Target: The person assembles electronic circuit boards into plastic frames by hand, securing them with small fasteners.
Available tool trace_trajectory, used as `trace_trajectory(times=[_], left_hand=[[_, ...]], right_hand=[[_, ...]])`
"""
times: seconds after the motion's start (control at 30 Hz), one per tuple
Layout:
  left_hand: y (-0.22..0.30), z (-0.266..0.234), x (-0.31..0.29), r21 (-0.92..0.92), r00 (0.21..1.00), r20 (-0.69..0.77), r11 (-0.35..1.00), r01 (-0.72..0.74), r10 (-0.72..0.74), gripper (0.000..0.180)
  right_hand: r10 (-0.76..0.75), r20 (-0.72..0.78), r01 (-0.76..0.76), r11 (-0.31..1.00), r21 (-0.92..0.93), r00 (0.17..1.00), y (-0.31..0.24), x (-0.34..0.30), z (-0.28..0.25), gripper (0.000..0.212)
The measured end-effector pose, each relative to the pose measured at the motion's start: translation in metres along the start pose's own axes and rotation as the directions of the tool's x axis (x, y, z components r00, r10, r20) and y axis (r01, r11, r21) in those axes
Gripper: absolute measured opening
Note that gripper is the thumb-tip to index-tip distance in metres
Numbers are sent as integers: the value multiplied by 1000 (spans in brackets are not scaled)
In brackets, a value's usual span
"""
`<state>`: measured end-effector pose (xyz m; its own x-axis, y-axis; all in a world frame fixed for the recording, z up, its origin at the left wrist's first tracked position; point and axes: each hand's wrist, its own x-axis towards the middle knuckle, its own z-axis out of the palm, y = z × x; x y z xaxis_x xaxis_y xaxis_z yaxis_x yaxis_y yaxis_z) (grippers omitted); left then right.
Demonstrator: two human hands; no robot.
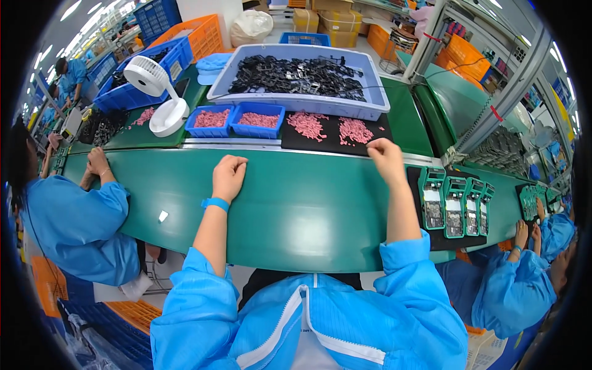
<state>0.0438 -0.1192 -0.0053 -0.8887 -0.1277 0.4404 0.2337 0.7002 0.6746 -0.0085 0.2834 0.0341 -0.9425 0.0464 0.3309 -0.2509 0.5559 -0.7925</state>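
Observation:
My left hand (229, 177) rests on the green work surface (302, 216), with a blue band at its wrist and its fingers curled closed. Whatever it may hold is hidden. At the right edge of a black mat (333, 145), my right hand (387, 161) is closed with its fingertips together. Nothing I can name shows between them. Closest to it lies a loose heap of small pink pieces (356, 131); a second pink heap (307, 126) spreads to its left on the mat. Two blue trays (258, 121) of similar pink pieces stand beyond my left hand.
Behind the mat stands a large pale-blue bin (296, 105) of black parts. A white fan (168, 117) is at the far left. Several green-framed units (455, 206) lie on a black mat at right. Co-workers in blue sit at left (77, 216) and right (515, 277).

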Motion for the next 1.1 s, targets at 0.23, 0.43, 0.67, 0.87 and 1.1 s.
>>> trace_trajectory(times=[0.23, 0.43, 0.67, 0.87, 1.1], left_hand=[[7, 1, 1, -11, 997, 40, 998, 69, -68, 8], [-1, 4, -3, 100, 995, -42, 992, -83, 87, 8], [43, -9, -70, -205, 947, 230, 940, 274, -226, 20], [162, -137, -82, 63, 742, 671, 996, -66, 7, 23], [271, -171, 7, -16, 626, 671, 852, -523, 397, 20]], right_hand=[[-29, -9, 24, 944, -330, 1000, 23, 24, 47, 12], [-131, 9, 114, 824, -555, 991, 32, 24, 57, 16], [-56, -5, 47, 883, -467, 998, 41, 21, 47, 14], [-71, 11, 69, 908, -413, 997, 30, 23, 56, 13], [-62, -27, 39, 851, -524, 998, 54, 29, 39, 14]])
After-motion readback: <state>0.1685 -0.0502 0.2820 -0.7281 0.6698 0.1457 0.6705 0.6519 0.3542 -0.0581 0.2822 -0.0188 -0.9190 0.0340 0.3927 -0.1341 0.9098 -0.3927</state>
